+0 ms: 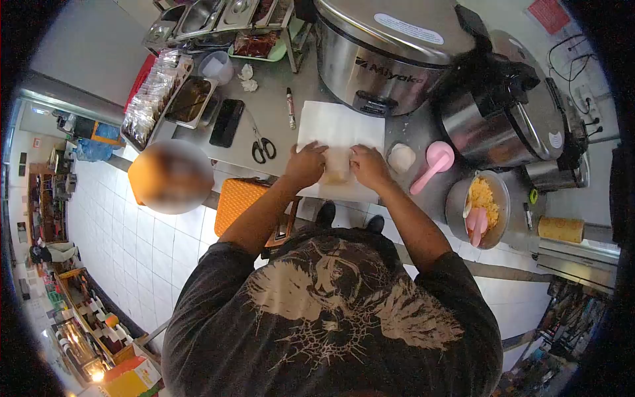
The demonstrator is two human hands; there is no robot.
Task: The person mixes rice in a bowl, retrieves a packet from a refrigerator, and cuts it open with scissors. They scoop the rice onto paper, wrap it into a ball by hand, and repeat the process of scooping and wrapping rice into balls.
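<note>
A white sheet of paper [339, 122] lies on the steel counter in front of me, with a translucent, brownish flat item [337, 165] near its lower part. My left hand [306, 163] is at the left side of that item, fingers bent against its edge. Opposite it, my right hand [369, 165] holds the right side, fingers curled inward. What the item is cannot be made out. To the right of the paper sit a small white round thing [401, 159] and a pink scoop [436, 165]. Black-handled scissors [263, 149] and a marker [290, 109] lie to the left.
Large steel cookers [390, 59] stand at the back and right. A bowl [456, 205] of yellow rice is near the right edge. Further left are a black phone [227, 123], a metal tray [190, 100] and packets [153, 99]. An orange stool [241, 202] stands below the counter.
</note>
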